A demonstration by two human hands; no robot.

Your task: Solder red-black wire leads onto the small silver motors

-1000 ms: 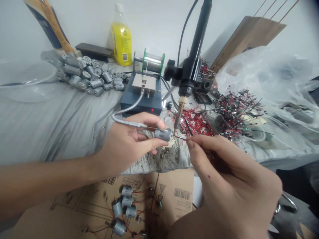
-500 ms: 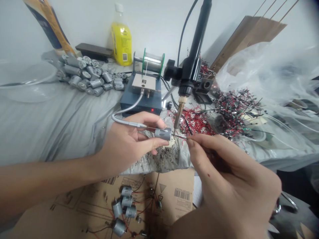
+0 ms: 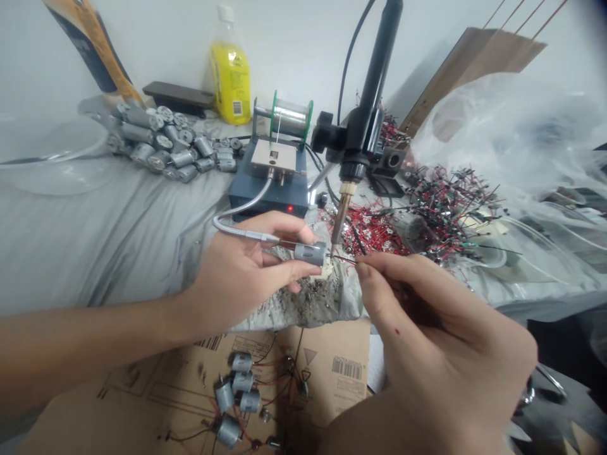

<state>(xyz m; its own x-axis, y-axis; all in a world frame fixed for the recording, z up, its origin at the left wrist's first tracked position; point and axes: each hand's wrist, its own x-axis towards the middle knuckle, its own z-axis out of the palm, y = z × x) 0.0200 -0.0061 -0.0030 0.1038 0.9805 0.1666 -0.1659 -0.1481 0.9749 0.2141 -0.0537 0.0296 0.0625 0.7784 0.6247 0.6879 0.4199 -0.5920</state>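
My left hand [image 3: 251, 265] grips a small silver electric motor [image 3: 309, 253] between thumb and fingers, its end facing right. My right hand [image 3: 417, 316] pinches a thin dark wire [image 3: 345, 258] whose far end meets the motor's terminal end. Right above that spot sits the tip of a soldering iron [image 3: 342, 218] clamped in a black stand. A flexible metal solder feed tube [image 3: 241, 232] runs from the blue solder feeder [image 3: 268, 186] over my left hand toward the motor. The solder spool [image 3: 291, 120] rests on top of the feeder.
Bare motors [image 3: 161, 142] are heaped at the back left beside a yellow bottle [image 3: 231, 82]. Red and black wires [image 3: 446, 202] pile up on the right near clear plastic bags [image 3: 502, 120]. Below, wired motors [image 3: 241, 382] lie on cardboard [image 3: 332, 354].
Almost nothing differs. Both hands keep their grip on the motor and wire under the iron tip, with the view shifted very slightly.
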